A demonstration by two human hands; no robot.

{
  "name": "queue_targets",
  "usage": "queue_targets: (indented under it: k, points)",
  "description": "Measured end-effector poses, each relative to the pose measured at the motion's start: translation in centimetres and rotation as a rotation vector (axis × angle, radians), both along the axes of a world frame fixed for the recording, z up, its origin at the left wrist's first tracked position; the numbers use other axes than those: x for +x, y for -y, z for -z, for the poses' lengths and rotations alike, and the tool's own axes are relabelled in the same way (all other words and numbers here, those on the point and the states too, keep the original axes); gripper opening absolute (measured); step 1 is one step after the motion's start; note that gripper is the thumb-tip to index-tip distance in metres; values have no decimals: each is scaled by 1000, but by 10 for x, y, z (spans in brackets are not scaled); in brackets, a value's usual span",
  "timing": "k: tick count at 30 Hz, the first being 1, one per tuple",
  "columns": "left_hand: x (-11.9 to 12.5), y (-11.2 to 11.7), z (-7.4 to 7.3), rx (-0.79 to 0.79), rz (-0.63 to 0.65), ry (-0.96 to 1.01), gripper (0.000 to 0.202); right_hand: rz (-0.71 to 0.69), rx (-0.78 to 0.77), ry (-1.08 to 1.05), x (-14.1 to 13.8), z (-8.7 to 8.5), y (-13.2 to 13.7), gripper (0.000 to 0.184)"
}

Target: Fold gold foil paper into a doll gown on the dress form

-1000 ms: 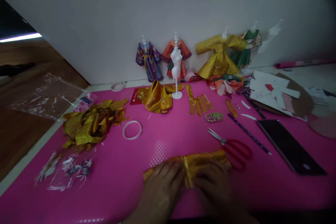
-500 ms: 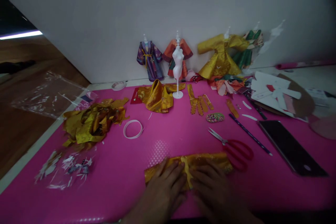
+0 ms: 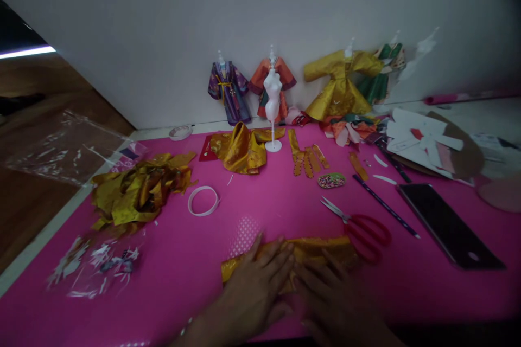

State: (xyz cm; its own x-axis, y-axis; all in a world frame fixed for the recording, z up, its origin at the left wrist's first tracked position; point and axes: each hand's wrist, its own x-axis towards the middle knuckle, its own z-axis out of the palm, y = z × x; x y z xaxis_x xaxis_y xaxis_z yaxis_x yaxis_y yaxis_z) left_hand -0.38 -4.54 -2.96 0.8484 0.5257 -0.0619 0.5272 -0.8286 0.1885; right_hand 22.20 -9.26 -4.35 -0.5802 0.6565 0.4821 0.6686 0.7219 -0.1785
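Note:
A folded strip of shiny gold brocade fabric [image 3: 321, 249] lies flat on the pink table near its front edge. My left hand [image 3: 260, 282] rests on its left half with fingers stretched out. Over the right half lies my right hand [image 3: 325, 287], its fingers also extended and pressed flat. The two hands nearly meet at the middle of the cloth and hide most of its front. Red-handled scissors [image 3: 358, 227] lie just beyond the fabric's right end, blades pointing up and left.
A pile of gold scraps [image 3: 142, 190] and a clear bag [image 3: 106, 265] lie left, beside a ribbon ring [image 3: 203, 200]. A bare white mannequin [image 3: 272, 103] stands before dressed ones. To the right are a pin case [image 3: 331, 180], a pencil [image 3: 386, 207] and a phone [image 3: 450, 225].
My left hand has slid right and slightly up, covering the pale middle band of the fabric. My right hand stays flat, shifted slightly. The whole view has moved a little.

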Motion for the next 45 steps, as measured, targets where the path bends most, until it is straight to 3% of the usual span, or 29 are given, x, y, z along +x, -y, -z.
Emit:
queue_targets:
  k: [6, 13, 17, 22, 26, 35, 45]
  points:
    - [-1, 0, -4, -50, 11, -4, 71, 60, 62, -18, -5, 18, 5, 34]
    - [-1, -2, -20, -73, -21, 51, 60, -70, -96, 16, 6, -3, -1, 37]
    - [-6, 12, -26, 7, -99, 46, 50, -88, -94, -20, 7, -10, -3, 33]
    - [-8, 39, -11, 206, -120, 128, 64, -65, -59, -98, 7, -20, -8, 40]
    - [-5, 49, 3, 331, -105, 121, 64, -55, -92, -134, 4, -17, -14, 50]
    - [-5, 54, 10, 355, -94, 89, 60, -148, -289, 207, -10, -10, -33, 53]
    - [-11, 57, 20, 388, -90, 136, 66, -146, -327, 209, -13, 0, -37, 52]
